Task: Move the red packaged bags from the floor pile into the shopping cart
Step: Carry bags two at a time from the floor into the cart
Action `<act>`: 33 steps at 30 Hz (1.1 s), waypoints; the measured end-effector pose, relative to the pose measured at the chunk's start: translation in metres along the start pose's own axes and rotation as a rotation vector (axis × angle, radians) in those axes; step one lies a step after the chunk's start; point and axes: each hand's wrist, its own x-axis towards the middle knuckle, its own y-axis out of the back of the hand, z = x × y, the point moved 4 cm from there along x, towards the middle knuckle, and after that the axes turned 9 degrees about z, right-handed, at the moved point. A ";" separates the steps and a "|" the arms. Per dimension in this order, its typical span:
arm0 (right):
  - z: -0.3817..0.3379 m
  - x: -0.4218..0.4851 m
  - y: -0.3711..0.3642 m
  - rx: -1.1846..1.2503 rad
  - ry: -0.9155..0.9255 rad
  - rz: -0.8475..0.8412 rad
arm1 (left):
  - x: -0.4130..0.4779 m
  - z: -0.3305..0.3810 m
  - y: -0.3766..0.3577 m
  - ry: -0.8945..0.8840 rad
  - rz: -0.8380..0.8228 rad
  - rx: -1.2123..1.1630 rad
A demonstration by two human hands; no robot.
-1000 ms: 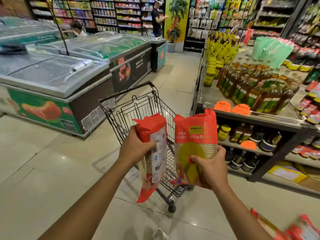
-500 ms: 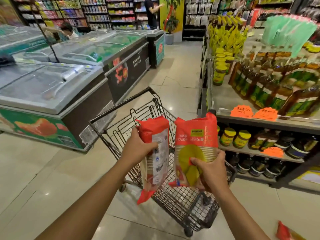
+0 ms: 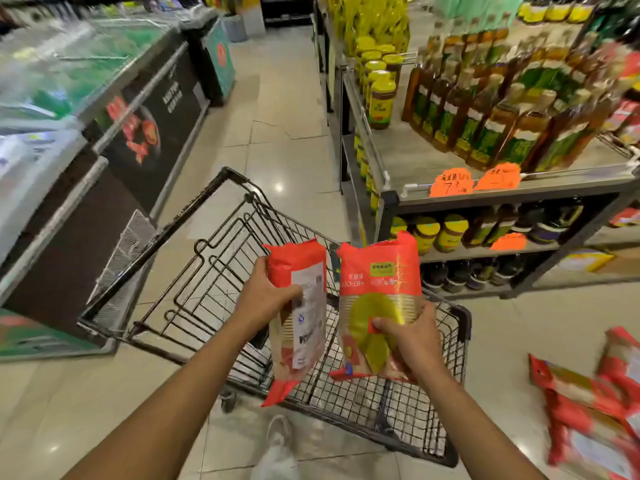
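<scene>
from my seat on the remote feed: both hands are busy, one bag each. my left hand (image 3: 266, 301) has its fingers wrapped round the side of a red bag (image 3: 298, 261), which hangs upright with its white label side turned toward the other one. my right hand (image 3: 414, 336) is clamped on the lower half of a second red bag (image 3: 379, 278), thumb on the yellow circle on the front, print upside down. the two bags are just beside each other with a thin gap between them. both are up in the air over the wire basket of the shopping cart (image 3: 463, 327), nearer its right edge than the handle end.

more red bags are in the floor pile (image 3: 588, 407), lying on the tiles off the cart's right corner. they're pretty blurry and well apart from my hands. past the cart's far right corner there's a shelf (image 3: 519, 192) of oil bottles (image 3: 485, 119) with orange price tags (image 3: 450, 183) on its front edge. chest freezers (image 3: 145, 133) run along the left side of the aisle. a smeared white shoe (image 3: 277, 445) shows by the cart's near edge.
</scene>
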 end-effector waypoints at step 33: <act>0.310 0.177 -0.200 0.019 -0.582 0.159 | 0.303 -0.275 -0.267 0.223 -0.349 0.141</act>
